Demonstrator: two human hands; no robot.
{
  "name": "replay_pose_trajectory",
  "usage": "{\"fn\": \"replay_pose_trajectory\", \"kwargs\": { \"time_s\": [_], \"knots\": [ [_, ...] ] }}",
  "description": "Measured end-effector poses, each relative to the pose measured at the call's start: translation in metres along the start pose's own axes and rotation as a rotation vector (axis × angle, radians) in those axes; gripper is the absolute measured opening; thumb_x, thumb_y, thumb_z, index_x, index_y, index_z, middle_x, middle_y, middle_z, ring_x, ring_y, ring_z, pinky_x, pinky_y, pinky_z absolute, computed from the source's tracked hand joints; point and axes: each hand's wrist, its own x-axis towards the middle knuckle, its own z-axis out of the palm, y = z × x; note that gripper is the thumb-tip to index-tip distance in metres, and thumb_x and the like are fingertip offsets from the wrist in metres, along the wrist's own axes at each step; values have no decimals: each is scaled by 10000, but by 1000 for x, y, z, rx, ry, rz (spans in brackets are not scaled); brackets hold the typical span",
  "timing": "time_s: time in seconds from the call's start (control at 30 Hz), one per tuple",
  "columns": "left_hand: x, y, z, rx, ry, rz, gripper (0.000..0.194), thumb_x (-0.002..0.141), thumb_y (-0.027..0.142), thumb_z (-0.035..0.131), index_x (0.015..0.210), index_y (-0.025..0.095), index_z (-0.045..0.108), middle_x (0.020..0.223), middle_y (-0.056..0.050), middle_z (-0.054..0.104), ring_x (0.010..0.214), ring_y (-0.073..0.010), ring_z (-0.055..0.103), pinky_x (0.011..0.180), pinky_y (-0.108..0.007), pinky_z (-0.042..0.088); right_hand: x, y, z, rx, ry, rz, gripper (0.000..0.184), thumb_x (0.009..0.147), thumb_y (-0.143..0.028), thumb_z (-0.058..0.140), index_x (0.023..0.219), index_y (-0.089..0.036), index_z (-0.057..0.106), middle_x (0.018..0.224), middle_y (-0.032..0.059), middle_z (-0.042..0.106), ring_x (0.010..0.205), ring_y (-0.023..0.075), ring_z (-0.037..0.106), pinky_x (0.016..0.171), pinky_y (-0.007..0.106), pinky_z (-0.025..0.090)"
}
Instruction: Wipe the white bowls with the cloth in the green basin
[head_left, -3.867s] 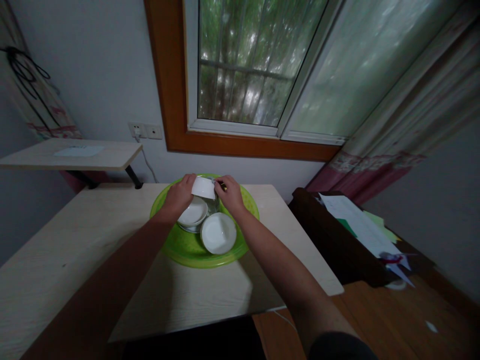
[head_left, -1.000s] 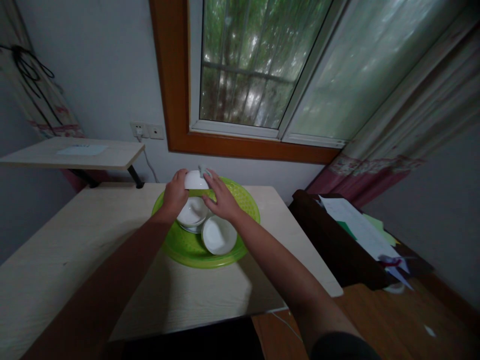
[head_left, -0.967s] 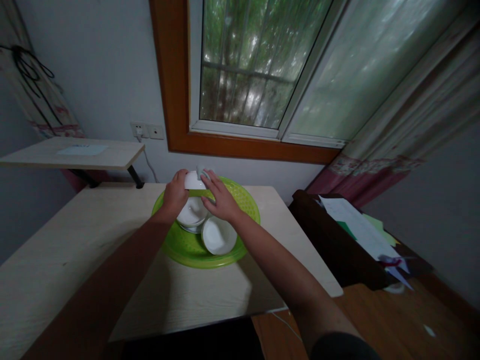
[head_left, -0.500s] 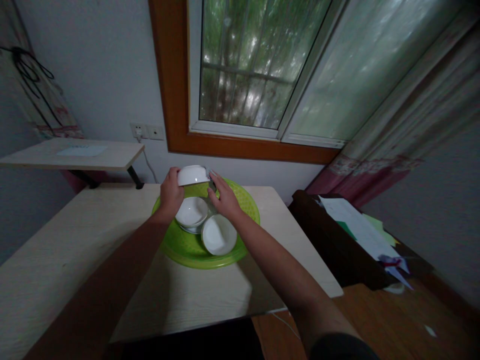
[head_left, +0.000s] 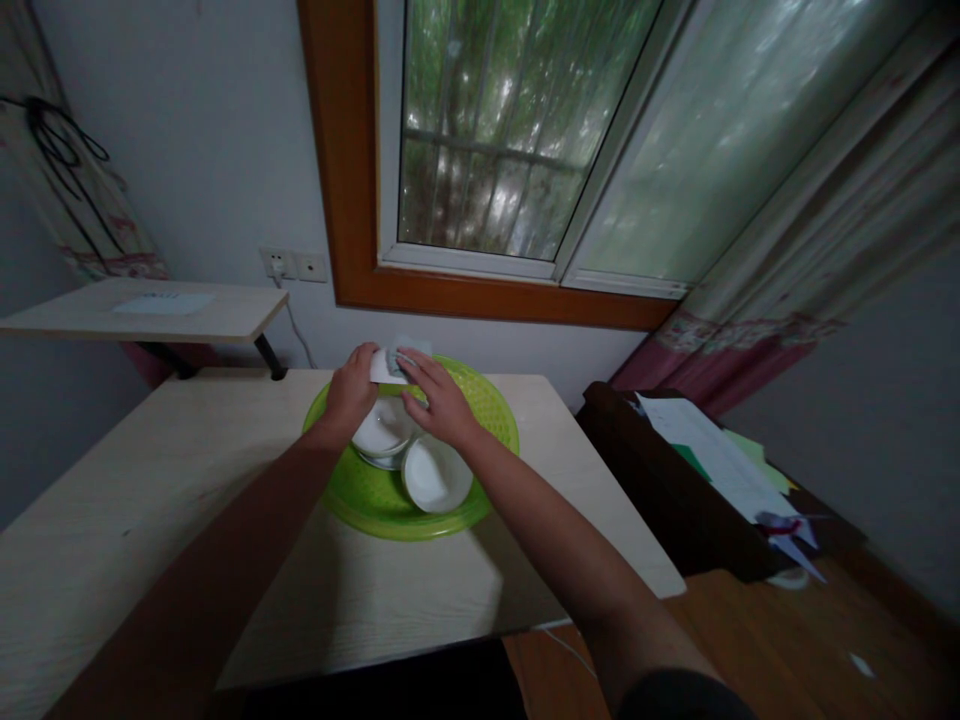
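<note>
My left hand [head_left: 351, 390] is closed on the edge of a white bowl [head_left: 381, 370], held above the far side of a green plastic basket [head_left: 360, 515]. A pale grey-green cloth [head_left: 396, 358] lies against the bowl's outside, under the fingers of my right hand [head_left: 439, 398]. Its fingers are bent over the cloth, pressing it on the bowl. Below my hands, a white bowl [head_left: 381, 425] sits on another dish in the basket. Beside it to the right, one more white bowl [head_left: 437, 474] rests tilted, its inside facing me.
The basket stands on a light wooden table [head_left: 420, 590]. A raised shelf [head_left: 90, 310] with a paper on it is at the left. Behind are the wall and a window [head_left: 495, 150]. Right of the table, papers [head_left: 720, 460] lie on a dark brown piece of furniture [head_left: 637, 480].
The held bowl has turned and dropped slightly, with less of it showing. My right hand has moved left over it with the cloth, which now shows more plainly.
</note>
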Motion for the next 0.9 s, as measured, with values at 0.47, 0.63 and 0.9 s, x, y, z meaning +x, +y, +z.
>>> {"fn": "replay_pose_trajectory", "kwargs": {
  "time_s": [0.47,0.63,0.9],
  "knots": [
    [-1,-7,1,-262,0,132,474,772,108,491,1235,200,533,1221,-86,667,1122,-215,623,977,-350,488,-10,41,17,161,75,387,743,731,-127,666,1439,-158,441,1416,175,557,1276,290,554,1115,481,419],
    [2,-11,8,-250,-21,127,472,767,89,495,1224,199,539,1184,-90,667,1096,-221,626,958,-355,493,-10,38,15,163,85,445,668,728,-41,534,1386,-144,487,1354,146,613,1219,259,587,1074,434,446],
    [-3,9,1,63,-27,175,468,795,114,525,1257,188,538,1300,-115,581,1158,-259,602,937,-353,501,-9,36,7,97,153,578,482,747,-32,425,1160,-185,621,1084,79,707,999,227,637,928,370,495]
  ]
}}
